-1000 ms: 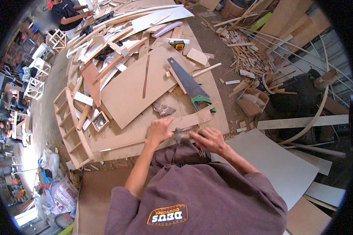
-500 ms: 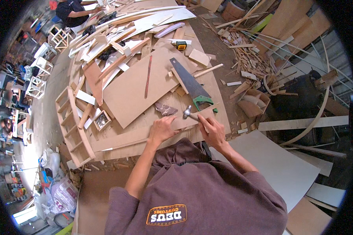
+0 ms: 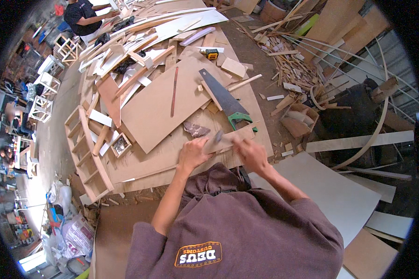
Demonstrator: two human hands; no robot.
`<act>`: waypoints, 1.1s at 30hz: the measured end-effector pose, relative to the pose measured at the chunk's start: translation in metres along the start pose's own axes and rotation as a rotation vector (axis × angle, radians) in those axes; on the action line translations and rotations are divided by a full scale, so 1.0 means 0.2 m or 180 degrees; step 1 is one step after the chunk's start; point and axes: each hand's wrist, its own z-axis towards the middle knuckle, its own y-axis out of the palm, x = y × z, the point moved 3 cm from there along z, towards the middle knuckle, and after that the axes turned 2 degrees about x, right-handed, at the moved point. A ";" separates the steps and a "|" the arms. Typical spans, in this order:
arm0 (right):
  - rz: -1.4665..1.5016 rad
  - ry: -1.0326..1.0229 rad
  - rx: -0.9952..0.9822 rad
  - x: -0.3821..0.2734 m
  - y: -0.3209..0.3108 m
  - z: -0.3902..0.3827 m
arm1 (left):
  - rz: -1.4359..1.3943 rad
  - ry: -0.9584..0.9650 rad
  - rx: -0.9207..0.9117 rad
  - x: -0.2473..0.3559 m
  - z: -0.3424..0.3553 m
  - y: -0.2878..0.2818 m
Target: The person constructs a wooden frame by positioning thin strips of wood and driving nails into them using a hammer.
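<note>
My left hand [image 3: 193, 153] presses down on a narrow wooden strip [image 3: 235, 138] that lies across the plywood table [image 3: 139, 167] right in front of me. My right hand [image 3: 249, 153] grips a hammer [image 3: 217, 136], blurred by motion, with its head just above the strip, close to my left fingers. A handsaw [image 3: 221, 95] with a green handle lies just beyond the strip, blade pointing away. Next to the hammer head sits a dark crumpled scrap [image 3: 195, 129].
A large brown board [image 3: 158, 107] carries a thin reddish stick [image 3: 173, 90]. A yellow tape measure [image 3: 212, 54] lies farther back. A wooden ladder-like frame [image 3: 86, 149] leans at the left. White panels [image 3: 330, 195] lie on the right, beside a cardboard box [image 3: 298, 118]. Another person [image 3: 84, 14] works far left.
The hammer went up half a second ago and has now come down toward the strip. My left hand has stayed on the strip.
</note>
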 end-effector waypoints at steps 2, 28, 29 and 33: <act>0.0383 0.0741 0.0376 0.09 -0.01 0.06 | 0.0001 -0.0034 0.0030 0.03 -0.01 0.00; 0.0917 -0.0404 -0.1064 0.30 -0.05 0.56 | -0.0161 -0.0422 0.1234 0.01 0.00 0.00; 0.0919 -0.0458 -0.1056 0.28 -0.07 0.58 | -0.0124 -0.0520 0.1276 0.03 0.01 0.01; 0.0638 -0.0577 -0.1222 0.19 -0.13 0.56 | 0.0227 -0.0927 0.1363 0.04 -0.01 0.02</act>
